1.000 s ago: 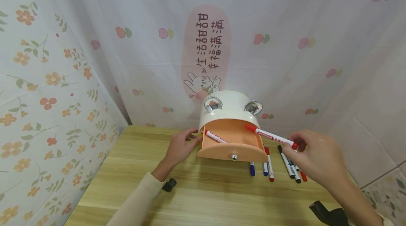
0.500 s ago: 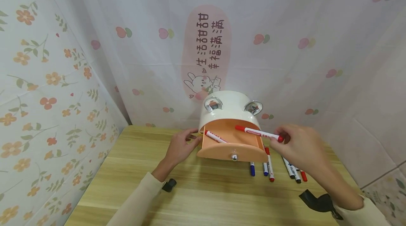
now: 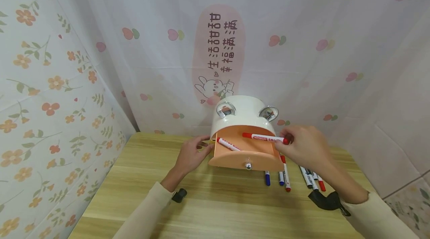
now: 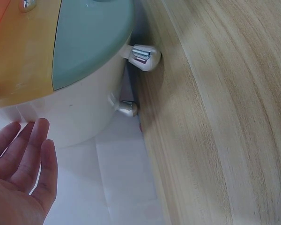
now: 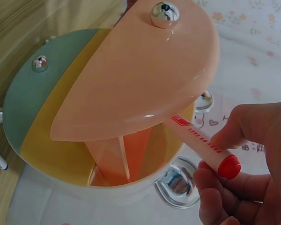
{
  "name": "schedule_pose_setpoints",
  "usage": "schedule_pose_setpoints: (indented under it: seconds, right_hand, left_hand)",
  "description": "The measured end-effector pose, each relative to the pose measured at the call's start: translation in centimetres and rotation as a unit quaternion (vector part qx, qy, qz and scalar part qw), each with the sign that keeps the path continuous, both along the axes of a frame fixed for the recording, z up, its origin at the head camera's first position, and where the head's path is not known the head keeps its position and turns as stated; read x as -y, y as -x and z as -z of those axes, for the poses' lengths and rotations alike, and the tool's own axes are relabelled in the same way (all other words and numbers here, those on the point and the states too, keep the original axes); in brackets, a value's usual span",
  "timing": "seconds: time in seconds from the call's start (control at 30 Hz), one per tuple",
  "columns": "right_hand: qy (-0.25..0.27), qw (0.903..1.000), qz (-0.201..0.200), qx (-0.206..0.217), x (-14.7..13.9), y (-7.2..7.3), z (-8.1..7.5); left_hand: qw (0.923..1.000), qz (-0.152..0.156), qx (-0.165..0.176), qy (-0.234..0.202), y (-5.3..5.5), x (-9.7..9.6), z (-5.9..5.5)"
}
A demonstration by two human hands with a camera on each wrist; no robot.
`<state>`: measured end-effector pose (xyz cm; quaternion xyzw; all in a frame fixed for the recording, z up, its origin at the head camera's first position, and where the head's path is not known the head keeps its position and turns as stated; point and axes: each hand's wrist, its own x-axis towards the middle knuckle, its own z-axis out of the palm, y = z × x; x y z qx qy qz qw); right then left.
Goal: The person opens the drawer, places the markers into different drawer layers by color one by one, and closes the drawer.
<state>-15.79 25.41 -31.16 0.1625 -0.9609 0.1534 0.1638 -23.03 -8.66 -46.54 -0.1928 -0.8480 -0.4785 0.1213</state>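
A white rounded box (image 3: 244, 110) with chrome rings stands at the back of the table, its peach top drawer (image 3: 231, 160) pulled out. Inside the drawer lies a red-and-white marker (image 3: 228, 144) at the left. My right hand (image 3: 306, 148) pinches a second red marker (image 3: 265, 137) near its red end between thumb and fingers. That marker's red cap is over the drawer; in the right wrist view the drawer front hides it. My left hand (image 3: 190, 155) is at the box's left side. In the left wrist view its extended fingers (image 4: 40, 133) are at the white wall; contact is hard to tell.
Several markers lie on the wooden table (image 3: 218, 205) right of the box, including a blue-capped one (image 3: 267, 178) and a red one (image 3: 286, 175). Yellow and green drawer fronts (image 5: 42, 89) sit below the peach one. A printed curtain (image 3: 302, 71) hangs behind.
My right hand has moved left, bringing the red marker further over the drawer and turning it closer to level. My left hand and the box have stayed put.
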Motion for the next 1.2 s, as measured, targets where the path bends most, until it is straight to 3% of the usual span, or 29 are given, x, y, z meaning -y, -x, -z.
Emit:
schedule_pose_setpoints:
  seconds: [0.43,0.87,1.2]
  right_hand:
    - [-0.021,0.9997,-0.01,0.007,0.9,1.3,-0.1]
    - [-0.057,0.9964,-0.03,0.055,2.1,2.4,-0.9]
    - [-0.11,0.9871,-0.04,0.11,3.2,3.3,-1.3]
  left_hand:
    - [0.9999,-0.005,-0.004,0.009,0.0,0.0,0.0]
    - [1.0,-0.001,-0.006,0.007,0.1,0.1,0.1]
    - [0.9997,0.007,-0.022,0.001,0.1,0.2,0.0]
